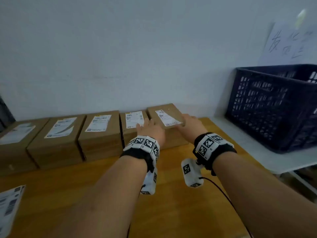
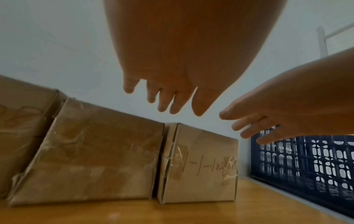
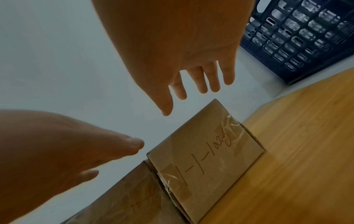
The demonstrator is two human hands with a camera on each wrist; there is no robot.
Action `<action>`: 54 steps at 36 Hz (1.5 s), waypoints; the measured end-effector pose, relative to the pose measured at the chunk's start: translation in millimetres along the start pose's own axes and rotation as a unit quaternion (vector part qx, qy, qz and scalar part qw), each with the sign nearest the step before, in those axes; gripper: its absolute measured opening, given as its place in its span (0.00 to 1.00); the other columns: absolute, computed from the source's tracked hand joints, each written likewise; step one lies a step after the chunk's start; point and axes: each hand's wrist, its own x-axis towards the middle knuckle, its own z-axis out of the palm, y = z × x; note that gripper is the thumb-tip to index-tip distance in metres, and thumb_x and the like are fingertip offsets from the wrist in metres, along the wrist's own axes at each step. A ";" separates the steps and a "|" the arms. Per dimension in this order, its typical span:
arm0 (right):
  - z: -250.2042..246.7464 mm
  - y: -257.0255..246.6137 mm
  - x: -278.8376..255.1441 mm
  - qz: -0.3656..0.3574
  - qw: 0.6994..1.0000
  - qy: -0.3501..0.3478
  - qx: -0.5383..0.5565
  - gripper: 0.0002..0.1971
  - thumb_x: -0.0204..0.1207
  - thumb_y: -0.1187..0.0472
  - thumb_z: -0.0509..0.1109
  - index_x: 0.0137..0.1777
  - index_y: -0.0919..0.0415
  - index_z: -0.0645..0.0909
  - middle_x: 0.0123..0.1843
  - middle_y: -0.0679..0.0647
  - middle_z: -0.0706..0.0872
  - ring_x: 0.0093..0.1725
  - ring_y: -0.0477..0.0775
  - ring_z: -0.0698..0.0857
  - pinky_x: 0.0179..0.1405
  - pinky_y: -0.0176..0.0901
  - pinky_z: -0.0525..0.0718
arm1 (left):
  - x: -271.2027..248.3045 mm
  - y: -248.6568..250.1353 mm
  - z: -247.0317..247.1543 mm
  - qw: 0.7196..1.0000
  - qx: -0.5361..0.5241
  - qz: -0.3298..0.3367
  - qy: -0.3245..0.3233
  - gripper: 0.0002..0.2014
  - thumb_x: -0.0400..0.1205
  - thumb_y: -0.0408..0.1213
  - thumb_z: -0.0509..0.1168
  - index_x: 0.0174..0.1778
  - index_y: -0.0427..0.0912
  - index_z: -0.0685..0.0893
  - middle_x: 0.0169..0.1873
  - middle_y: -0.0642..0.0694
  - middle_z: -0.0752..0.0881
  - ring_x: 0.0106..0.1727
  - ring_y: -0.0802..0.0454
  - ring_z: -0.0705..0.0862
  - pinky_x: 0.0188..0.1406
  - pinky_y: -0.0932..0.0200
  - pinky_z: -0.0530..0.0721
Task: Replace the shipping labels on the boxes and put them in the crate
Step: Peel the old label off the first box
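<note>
Several brown cardboard boxes stand in a row against the wall, each with a white shipping label on top. The rightmost box (image 1: 169, 109) (image 2: 199, 166) (image 3: 206, 159) carries a label (image 1: 165, 118) and handwriting on its front face. My left hand (image 1: 150, 128) (image 2: 172, 91) hovers open over its left edge with the fingers spread. Over its right edge my right hand (image 1: 190, 122) (image 3: 191, 72) is stretched out the same way. The wrist views show air between both hands and the box. A dark blue slotted crate (image 1: 274, 107) (image 2: 306, 163) (image 3: 298, 39) stands to the right.
The boxes rest on a wooden table (image 1: 85, 194). The crate sits on a lower grey surface (image 1: 257, 152) beside it. A loose label sheet (image 1: 10, 206) lies at the table's near left corner. A handwritten paper (image 1: 291, 42) hangs on the wall above the crate.
</note>
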 end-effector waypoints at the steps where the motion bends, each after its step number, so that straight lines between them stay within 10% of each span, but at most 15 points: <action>1: 0.4 0.9 2.7 0.005 1.000 -0.006 0.003 0.28 0.80 0.47 0.61 0.79 0.53 0.67 0.71 0.60 0.78 0.66 0.63 0.79 0.63 0.59 0.82 | 1.0 -0.2 1.0 1.000 0.018 -0.001 -0.006 0.25 0.89 0.42 0.48 0.82 0.41 0.59 0.84 0.43 0.55 0.85 0.44 0.46 0.81 0.34 0.46; 14: -1.9 -6.4 -6.2 0.042 0.993 0.008 -0.110 0.22 0.84 0.47 0.55 0.68 0.63 0.73 0.60 0.62 0.84 0.59 0.63 0.81 0.64 0.53 0.76 | -7.7 -2.0 3.2 0.994 0.085 0.058 0.037 0.16 0.87 0.38 0.52 0.66 0.42 0.80 0.71 0.40 0.75 0.80 0.45 0.61 0.82 0.40 0.44; 17: -3.8 -5.4 -13.9 0.073 0.988 0.017 -0.132 0.25 0.85 0.46 0.55 0.72 0.65 0.71 0.67 0.66 0.78 0.66 0.65 0.76 0.66 0.53 0.73 | -14.9 -0.8 4.7 0.995 0.057 0.057 0.063 0.14 0.86 0.36 0.54 0.58 0.40 0.85 0.63 0.39 0.81 0.72 0.43 0.72 0.78 0.46 0.62; 21: -4.5 -2.9 -28.4 0.125 0.989 0.018 -0.082 0.29 0.84 0.45 0.59 0.75 0.66 0.69 0.73 0.67 0.69 0.69 0.65 0.74 0.66 0.54 0.78 | -28.4 -0.9 5.1 0.995 -0.037 0.026 0.091 0.11 0.84 0.35 0.58 0.48 0.39 0.86 0.44 0.42 0.86 0.48 0.44 0.85 0.45 0.53 0.85; 27: -6.2 4.2 -56.1 0.159 0.986 -0.012 -0.044 0.30 0.83 0.40 0.57 0.68 0.67 0.77 0.70 0.67 0.71 0.58 0.62 0.82 0.53 0.50 0.83 | -54.6 -3.8 3.1 0.983 -0.151 0.005 0.100 0.13 0.86 0.40 0.59 0.61 0.40 0.83 0.56 0.45 0.86 0.55 0.47 0.84 0.51 0.56 0.80; 37: -1.7 -7.8 -111.5 0.234 0.969 0.011 0.074 0.30 0.84 0.46 0.59 0.78 0.67 0.61 0.74 0.64 0.71 0.68 0.65 0.78 0.63 0.54 0.80 | -102.6 -5.8 2.7 0.976 -0.206 0.016 0.065 0.06 0.84 0.40 0.61 0.41 0.46 0.78 0.43 0.48 0.80 0.43 0.52 0.77 0.34 0.64 0.73; 54: 3.4 -21.9 -206.2 0.135 0.984 -0.002 0.116 0.30 0.77 0.43 0.59 0.72 0.63 0.68 0.63 0.59 0.79 0.55 0.61 0.83 0.53 0.56 0.86 | -184.0 -41.1 4.5 0.972 -0.189 0.083 0.110 0.16 0.83 0.37 0.61 0.67 0.50 0.80 0.73 0.53 0.75 0.72 0.53 0.73 0.69 0.57 0.72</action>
